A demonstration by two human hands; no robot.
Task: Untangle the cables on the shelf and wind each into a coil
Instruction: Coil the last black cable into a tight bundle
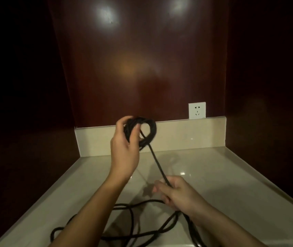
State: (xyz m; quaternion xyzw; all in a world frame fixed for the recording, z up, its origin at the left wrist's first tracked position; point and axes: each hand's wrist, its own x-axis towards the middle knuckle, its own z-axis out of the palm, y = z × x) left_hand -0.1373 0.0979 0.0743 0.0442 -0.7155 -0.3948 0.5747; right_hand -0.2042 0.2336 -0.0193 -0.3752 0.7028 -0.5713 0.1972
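Observation:
My left hand [124, 148] is raised above the pale shelf top [213, 184] and grips a small coil of black cable [150, 130], with thumb and fingers wrapped round its left side. A taut strand [157, 164] runs from the coil down and to the right into my right hand [176, 192], which is curled round it just above the surface. More loose black cable [129, 221] lies in tangled loops on the shelf near the front edge, partly hidden under my forearms.
A white wall socket [197, 110] sits on the dark wooden back panel [142, 68] at the right. A low beige upstand [186, 135] lines the back of the shelf. Dark wooden side walls close in left and right.

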